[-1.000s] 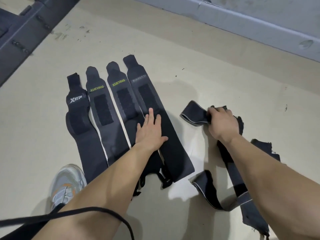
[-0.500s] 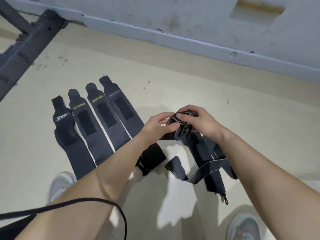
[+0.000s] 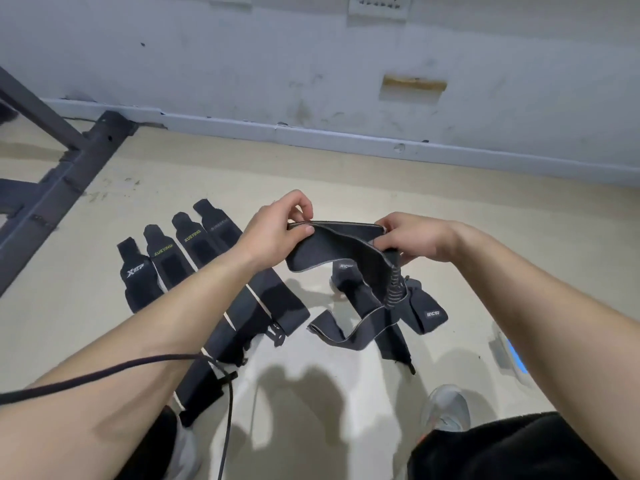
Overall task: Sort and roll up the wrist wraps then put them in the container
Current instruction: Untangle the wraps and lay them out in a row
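Both hands, left (image 3: pixel 273 233) and right (image 3: pixel 412 237), pinch one wrist wrap (image 3: pixel 339 251) taut.

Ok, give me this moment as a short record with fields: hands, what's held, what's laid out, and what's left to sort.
left hand: pinching one end of held wrap
right hand: pinching the other end
held wrap: dark, stretched between the hands above the floor, tail hanging down
laid-out wraps: four flat, side by side, to the left
loose pile: tangled wraps under the right hand
floor: beige
container: not in view
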Action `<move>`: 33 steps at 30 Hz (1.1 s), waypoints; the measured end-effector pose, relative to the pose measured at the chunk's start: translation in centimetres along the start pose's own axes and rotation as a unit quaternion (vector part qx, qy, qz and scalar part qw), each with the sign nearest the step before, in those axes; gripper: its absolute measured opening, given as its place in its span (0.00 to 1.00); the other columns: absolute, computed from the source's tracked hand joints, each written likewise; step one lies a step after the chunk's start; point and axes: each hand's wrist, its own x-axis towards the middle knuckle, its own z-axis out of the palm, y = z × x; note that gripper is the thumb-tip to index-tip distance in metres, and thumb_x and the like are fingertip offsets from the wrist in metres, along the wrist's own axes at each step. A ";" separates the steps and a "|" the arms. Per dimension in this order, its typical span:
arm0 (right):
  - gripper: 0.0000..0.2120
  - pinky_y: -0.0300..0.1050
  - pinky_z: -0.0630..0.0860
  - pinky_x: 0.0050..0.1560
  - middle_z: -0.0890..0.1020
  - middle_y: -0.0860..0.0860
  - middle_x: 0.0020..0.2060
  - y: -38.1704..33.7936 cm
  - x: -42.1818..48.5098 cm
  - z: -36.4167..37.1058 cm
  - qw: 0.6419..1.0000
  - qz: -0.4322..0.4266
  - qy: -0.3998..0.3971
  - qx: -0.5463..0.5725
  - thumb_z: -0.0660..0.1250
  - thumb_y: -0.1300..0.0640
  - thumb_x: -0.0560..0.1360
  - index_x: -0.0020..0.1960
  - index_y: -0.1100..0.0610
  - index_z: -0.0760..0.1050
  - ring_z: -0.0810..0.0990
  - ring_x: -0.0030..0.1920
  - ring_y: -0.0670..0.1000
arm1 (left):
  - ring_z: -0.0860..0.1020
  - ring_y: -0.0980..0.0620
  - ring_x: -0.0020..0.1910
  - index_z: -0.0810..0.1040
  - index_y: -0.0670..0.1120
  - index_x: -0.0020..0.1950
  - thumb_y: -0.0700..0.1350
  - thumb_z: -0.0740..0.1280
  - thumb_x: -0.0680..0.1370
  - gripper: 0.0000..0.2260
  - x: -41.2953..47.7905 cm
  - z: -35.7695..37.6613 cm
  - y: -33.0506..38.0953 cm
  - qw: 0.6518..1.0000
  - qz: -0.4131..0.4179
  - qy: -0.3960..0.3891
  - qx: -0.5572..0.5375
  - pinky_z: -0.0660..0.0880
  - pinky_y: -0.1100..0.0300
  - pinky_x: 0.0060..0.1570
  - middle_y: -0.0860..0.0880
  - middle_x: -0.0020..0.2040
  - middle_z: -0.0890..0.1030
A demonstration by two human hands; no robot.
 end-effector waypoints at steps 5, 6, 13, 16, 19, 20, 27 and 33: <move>0.06 0.38 0.73 0.30 0.74 0.52 0.28 -0.3 -4.9 0.1 0.993 -0.004 0.028 0.116 0.65 0.66 0.78 0.42 0.61 0.73 0.73 0.28 0.49 | 0.65 0.52 0.68 0.75 0.62 0.61 0.48 0.75 0.73 0.19 -3.2 0.0 4.7 0.991 0.104 -0.016 0.088 0.64 0.59 0.65 0.57 0.66 0.71; 0.08 0.37 0.72 0.28 0.74 0.52 0.27 -0.4 -5.7 0.2 0.990 -0.003 0.025 0.136 0.64 0.66 0.78 0.40 0.61 0.73 0.73 0.27 0.49 | 0.61 0.53 0.71 0.74 0.64 0.66 0.50 0.76 0.72 0.25 -4.0 0.3 5.8 0.991 0.112 -0.038 0.063 0.60 0.61 0.68 0.57 0.70 0.68; 0.09 0.38 0.75 0.24 0.77 0.50 0.25 -1.7 -7.8 1.8 0.970 0.010 0.064 0.234 0.64 0.64 0.79 0.40 0.60 0.77 0.77 0.25 0.47 | 0.76 0.55 0.62 0.78 0.60 0.60 0.44 0.79 0.73 0.20 -5.9 2.7 9.0 0.980 0.089 -0.101 -0.143 0.73 0.68 0.55 0.54 0.62 0.76; 0.07 0.39 0.78 0.26 0.80 0.50 0.26 -1.3 -7.4 2.1 0.962 0.030 0.051 0.266 0.67 0.63 0.79 0.42 0.60 0.78 0.80 0.26 0.47 | 0.78 0.52 0.56 0.77 0.57 0.45 0.42 0.79 0.72 0.14 -5.4 2.8 8.7 0.987 0.095 -0.068 -0.110 0.78 0.63 0.47 0.54 0.55 0.75; 0.06 0.41 0.78 0.24 0.82 0.50 0.28 -0.1 -6.2 1.1 0.958 0.064 0.106 0.259 0.68 0.62 0.80 0.44 0.59 0.78 0.81 0.26 0.47 | 0.76 0.56 0.57 0.76 0.58 0.43 0.42 0.77 0.74 0.14 -4.5 1.8 7.4 0.990 0.102 -0.083 -0.044 0.77 0.64 0.50 0.54 0.57 0.75; 0.07 0.42 0.80 0.26 0.82 0.51 0.29 0.6 -5.8 0.5 0.959 0.074 0.129 0.242 0.69 0.62 0.80 0.44 0.59 0.77 0.81 0.28 0.48 | 0.76 0.58 0.57 0.76 0.58 0.43 0.41 0.77 0.75 0.14 -4.3 1.3 6.8 0.990 0.093 -0.100 -0.032 0.75 0.64 0.51 0.54 0.57 0.75; 0.05 0.41 0.79 0.29 0.85 0.57 0.47 5.0 -4.5 -2.5 0.950 0.143 0.205 0.185 0.72 0.59 0.78 0.51 0.59 0.79 0.84 0.39 0.53 | 0.78 0.57 0.40 0.76 0.45 0.48 0.38 0.70 0.80 0.05 -3.0 -2.5 2.7 0.983 -0.035 -0.140 -0.117 0.77 0.61 0.45 0.53 0.46 0.79; 0.08 0.35 0.72 0.24 0.83 0.54 0.35 3.5 -4.4 -2.0 0.967 0.076 0.185 0.156 0.77 0.55 0.74 0.44 0.58 0.81 0.77 0.28 0.48 | 0.80 0.48 0.51 0.78 0.54 0.63 0.41 0.70 0.80 0.13 -2.4 -1.0 0.0 0.985 -0.150 -0.042 0.068 0.73 0.57 0.55 0.51 0.64 0.76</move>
